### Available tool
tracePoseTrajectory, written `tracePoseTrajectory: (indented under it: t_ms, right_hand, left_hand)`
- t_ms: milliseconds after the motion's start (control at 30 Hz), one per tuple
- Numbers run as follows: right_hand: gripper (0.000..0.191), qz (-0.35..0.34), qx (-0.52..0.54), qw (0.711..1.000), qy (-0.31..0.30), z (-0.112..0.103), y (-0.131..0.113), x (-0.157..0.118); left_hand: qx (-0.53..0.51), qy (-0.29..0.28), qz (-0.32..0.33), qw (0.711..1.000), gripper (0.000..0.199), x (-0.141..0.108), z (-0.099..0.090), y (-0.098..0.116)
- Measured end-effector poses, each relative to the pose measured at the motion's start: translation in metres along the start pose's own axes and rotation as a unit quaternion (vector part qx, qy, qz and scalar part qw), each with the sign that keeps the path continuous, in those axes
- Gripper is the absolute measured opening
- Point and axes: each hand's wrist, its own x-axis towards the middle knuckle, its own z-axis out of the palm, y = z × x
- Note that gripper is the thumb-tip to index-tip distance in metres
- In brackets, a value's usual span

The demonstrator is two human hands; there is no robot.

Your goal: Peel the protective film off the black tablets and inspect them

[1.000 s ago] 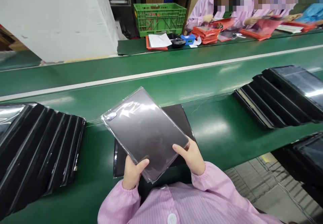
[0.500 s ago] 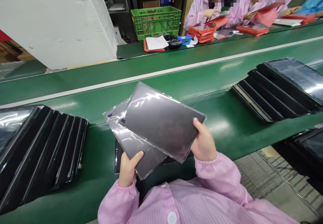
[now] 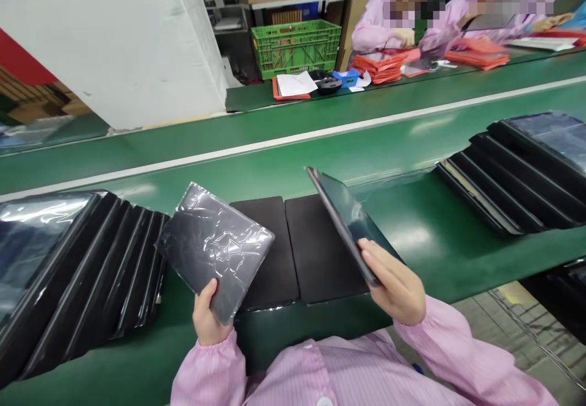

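My left hand [image 3: 211, 317] grips the lower edge of a grey tablet in clear plastic film [image 3: 220, 241], its thumb on top. My right hand [image 3: 396, 287] holds a second tablet [image 3: 350, 220] by its near end, tilted on edge so that its dark glossy side shows. Beneath and between them, an opened black folding case [image 3: 315, 253] lies flat on the green work surface [image 3: 407, 210]. The left tablet covers part of the case's left panel, and the right tablet hides part of its right panel.
Overlapping black cases [image 3: 91, 271] fill the left side; another row [image 3: 526, 174] lies at the right. Across the white strip are a green crate [image 3: 297, 49], a blue tray [image 3: 347, 77] and red sleeves [image 3: 379, 67]. People in pink work at the far side.
The two tablets, overlapping before, are now apart. The left one has moved left; the right one has moved right and turned up on edge. The open case beneath has come into view.
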Motion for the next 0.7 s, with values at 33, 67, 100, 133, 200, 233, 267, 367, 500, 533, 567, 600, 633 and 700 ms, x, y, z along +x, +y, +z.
tracePoseTrajectory:
  t_ms: [33, 67, 100, 133, 200, 233, 267, 367, 500, 533, 567, 600, 633, 700]
  right_hand:
    - [0.071, -0.006, 0.005, 1.000, -0.013, 0.005, -0.004, 0.004]
    - [0.067, -0.012, 0.007, 1.000, -0.028, 0.010, -0.008, 0.007]
    - [0.062, -0.024, 0.004, 0.999, -0.046, 0.017, -0.013, 0.010]
    - [0.056, -0.043, -0.002, 0.997, -0.069, 0.024, -0.017, 0.011]
    - [0.044, -0.088, -0.025, 0.989, -0.120, 0.036, -0.025, 0.011]
    - [0.041, -0.108, -0.038, 0.983, -0.142, 0.041, -0.027, 0.010]
    - [0.038, -0.125, -0.048, 0.978, -0.159, 0.046, -0.029, 0.008]
    - [0.036, -0.154, -0.051, 0.970, -0.184, 0.055, -0.034, 0.000]
    - [0.037, -0.148, -0.027, 0.969, -0.196, 0.059, -0.038, -0.007]
    - [0.038, -0.137, -0.013, 0.969, -0.207, 0.058, -0.038, -0.006]
    - [0.037, -0.120, 0.010, 0.966, -0.228, 0.056, -0.038, -0.004]
    - [0.037, -0.097, 0.042, 0.960, -0.257, 0.053, -0.037, -0.001]
    - [0.038, -0.071, 0.082, 0.951, -0.291, 0.049, -0.035, 0.004]
    - [0.045, -0.012, 0.165, 0.922, -0.351, 0.040, -0.029, 0.017]
  left_hand:
    - [-0.018, 0.015, -0.009, 1.000, 0.027, 0.000, 0.000, 0.000]
    - [-0.036, 0.031, -0.023, 0.999, 0.024, 0.000, 0.001, 0.001]
    - [-0.050, 0.041, -0.038, 0.997, 0.022, -0.001, 0.002, 0.002]
    - [-0.060, 0.046, -0.051, 0.996, 0.021, -0.002, 0.003, 0.004]
    - [-0.068, 0.045, -0.070, 0.994, 0.022, -0.004, 0.006, 0.008]
    - [-0.070, 0.044, -0.078, 0.994, 0.024, -0.005, 0.007, 0.009]
    - [-0.071, 0.042, -0.085, 0.993, 0.025, -0.006, 0.008, 0.010]
    - [-0.077, 0.038, -0.092, 0.992, 0.031, -0.006, 0.010, 0.012]
    - [-0.061, 0.032, -0.082, 0.994, 0.042, -0.002, 0.009, 0.011]
    - [-0.052, 0.027, -0.080, 0.995, 0.043, -0.001, 0.008, 0.010]
    - [-0.043, 0.021, -0.078, 0.996, 0.044, 0.000, 0.007, 0.009]
    - [-0.035, 0.015, -0.079, 0.996, 0.045, 0.000, 0.005, 0.009]
    - [-0.028, 0.009, -0.081, 0.996, 0.045, -0.001, 0.004, 0.008]
    - [-0.007, -0.008, -0.072, 0.997, 0.043, -0.005, 0.002, 0.006]
